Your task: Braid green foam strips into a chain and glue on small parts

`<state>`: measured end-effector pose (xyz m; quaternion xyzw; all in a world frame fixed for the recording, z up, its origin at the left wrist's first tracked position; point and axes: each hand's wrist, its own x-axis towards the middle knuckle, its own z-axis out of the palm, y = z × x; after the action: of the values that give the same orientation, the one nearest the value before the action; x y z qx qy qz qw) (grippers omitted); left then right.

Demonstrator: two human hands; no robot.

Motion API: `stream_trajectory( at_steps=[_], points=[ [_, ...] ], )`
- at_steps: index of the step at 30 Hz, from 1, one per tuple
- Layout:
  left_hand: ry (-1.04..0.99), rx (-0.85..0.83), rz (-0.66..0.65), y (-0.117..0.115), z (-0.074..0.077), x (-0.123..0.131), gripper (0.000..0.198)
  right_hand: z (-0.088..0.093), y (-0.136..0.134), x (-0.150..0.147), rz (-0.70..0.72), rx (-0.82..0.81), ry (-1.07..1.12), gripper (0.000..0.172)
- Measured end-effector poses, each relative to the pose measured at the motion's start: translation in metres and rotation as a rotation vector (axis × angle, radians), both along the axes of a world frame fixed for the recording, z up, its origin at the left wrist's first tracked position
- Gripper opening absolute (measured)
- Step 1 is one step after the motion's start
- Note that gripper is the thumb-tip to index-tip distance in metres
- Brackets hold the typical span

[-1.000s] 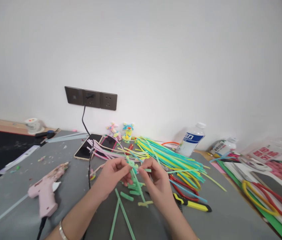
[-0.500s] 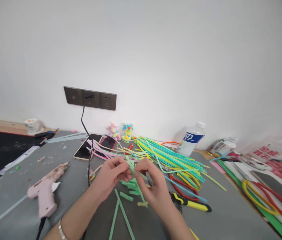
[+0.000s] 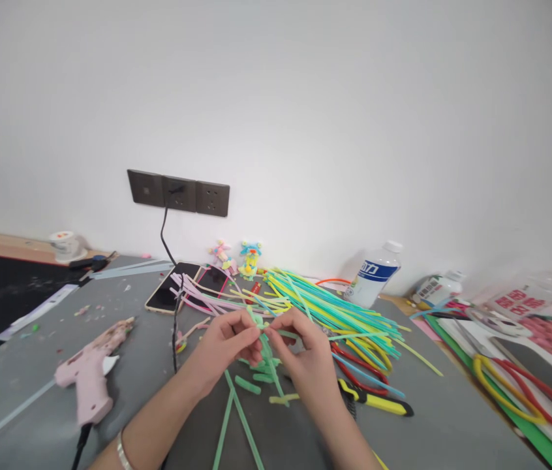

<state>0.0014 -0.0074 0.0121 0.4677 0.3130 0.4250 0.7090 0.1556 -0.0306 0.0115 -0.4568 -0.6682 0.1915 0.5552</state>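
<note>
3 socket plates (image 3: 179, 194), a blue-labelled bottle (image 3: 372, 274), probably 2 phones (image 3: 166, 294).

Right lane: grey mat (image 3: 452, 411), open between the yellow-handled pliers (image 3: 384, 403) and the scissors (image 3: 515, 386).
Left lane: mat, open between the glue gun (image 3: 87, 378) and the left forearm (image 3: 158, 418); the glue stick (image 3: 19, 411) jutted from the gun's rear, and a black cord (image 3: 175, 339) crossed the mat beside the left hand (image 3: 224, 349).
Centre: narrow gap between the forearms, obstructed by two crossed green strips (image 3: 226, 418) and short green pieces (image 3: 248, 385).
Far side, right: blocked by a bundle of pipe cleaners (image 3: 339, 313), with a tilted bottle (image 3: 372, 277) behind.
Far side, left: phone (image 3: 166, 294) lay flat and low; two small figures (image 3: 250, 260) stood before the wall (image 3: 305, 130).
</note>
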Motion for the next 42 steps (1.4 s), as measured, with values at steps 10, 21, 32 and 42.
stream_trajectory(
  at_steps=[10, 21, 32, 42],
  points=[
    [0.185, 0.259, 0.215, 0.001, -0.007, 0.001, 0.027, 0.002, -0.001, 0.004, 0.103, 0.242, -0.139, 0.014],
    [0.144, 0.229, 0.256, 0.001, -0.004, 0.000, 0.030, -0.007, -0.001, -0.002, 0.128, 0.076, 0.009, 0.007],
    [0.170, 0.309, 0.176, 0.006, -0.003, -0.007, 0.019, 0.001, 0.006, 0.007, 0.352, -0.549, 0.535, 0.032],
    [0.098, 0.271, 0.038, 0.009, -0.002, -0.013, 0.009, -0.001, 0.004, 0.010, 0.483, -0.648, 0.572, 0.026]
  ],
)
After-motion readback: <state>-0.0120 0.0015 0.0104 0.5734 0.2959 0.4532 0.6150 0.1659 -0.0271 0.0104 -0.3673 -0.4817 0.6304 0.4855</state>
